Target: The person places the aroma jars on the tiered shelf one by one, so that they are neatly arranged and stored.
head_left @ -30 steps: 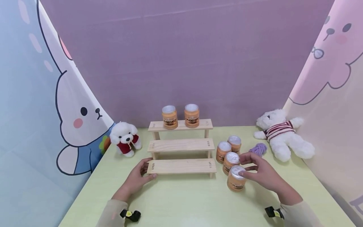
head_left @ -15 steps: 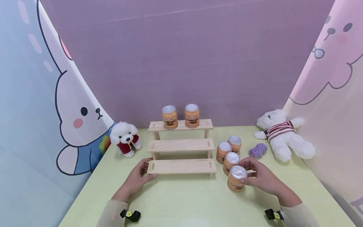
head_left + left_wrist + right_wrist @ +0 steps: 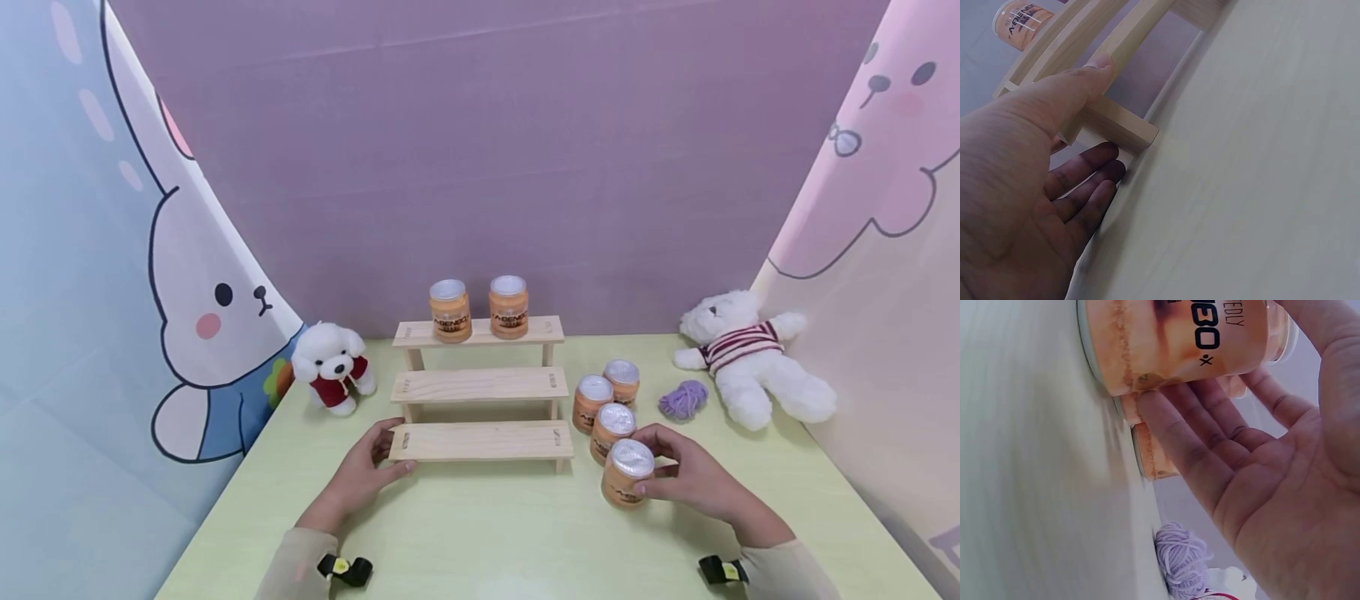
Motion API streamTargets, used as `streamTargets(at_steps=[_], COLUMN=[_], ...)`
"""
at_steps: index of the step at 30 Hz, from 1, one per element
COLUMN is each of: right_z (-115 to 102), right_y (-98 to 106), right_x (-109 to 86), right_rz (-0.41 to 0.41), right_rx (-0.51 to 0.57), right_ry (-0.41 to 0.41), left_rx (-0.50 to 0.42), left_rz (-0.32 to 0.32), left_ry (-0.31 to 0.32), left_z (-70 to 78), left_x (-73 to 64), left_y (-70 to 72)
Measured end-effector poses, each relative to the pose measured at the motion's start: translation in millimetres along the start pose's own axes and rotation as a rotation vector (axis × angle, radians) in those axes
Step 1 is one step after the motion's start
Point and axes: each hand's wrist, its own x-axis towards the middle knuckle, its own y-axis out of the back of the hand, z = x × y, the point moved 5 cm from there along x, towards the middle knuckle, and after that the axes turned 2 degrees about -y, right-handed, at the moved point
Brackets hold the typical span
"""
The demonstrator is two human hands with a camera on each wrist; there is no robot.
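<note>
My left hand (image 3: 365, 471) grips the left end of the lowest board of a three-tier wooden step shelf (image 3: 480, 440). In the left wrist view its thumb (image 3: 1099, 65) presses the board's edge, while the lower fingers (image 3: 1088, 200) extend loosely beside the leg. My right hand (image 3: 693, 471) holds the nearest orange can (image 3: 624, 482) by its side, thumb in front and fingers behind. This can has a silver lid and dark lettering, and stands upright. Right behind it is another orange can (image 3: 611, 437). The right wrist view shows the fingers (image 3: 1175, 428) reaching round the can's far side.
Two more cans (image 3: 591, 408) (image 3: 622, 383) stand right of the shelf; a pair (image 3: 450, 317) (image 3: 508, 312) sits on its top board. Purple yarn (image 3: 682, 401) and a white plush bear (image 3: 750, 358) lie at right. A plush dog (image 3: 332, 367) sits at left.
My right thumb has come down from the nearest can's lid to its side, and the fingers have closed in round it. The left hand has stayed at the shelf.
</note>
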Motion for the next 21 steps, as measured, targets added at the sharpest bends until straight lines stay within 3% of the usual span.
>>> streamTargets(at_steps=[9, 21], right_z=[4.1, 5.5], right_y=[-1.7, -2.0], right_x=[-0.2, -0.1], right_rz=[-0.003, 0.007], right_rx=[0.024, 0.025], right_ry=[-0.003, -0.015], left_rx=[-0.002, -0.021], left_rz=[0.012, 0.003], left_ry=[0.023, -0.003], left_z=[0.5, 1.3], left_x=[0.0, -0.2], left_y=[-1.2, 0.4])
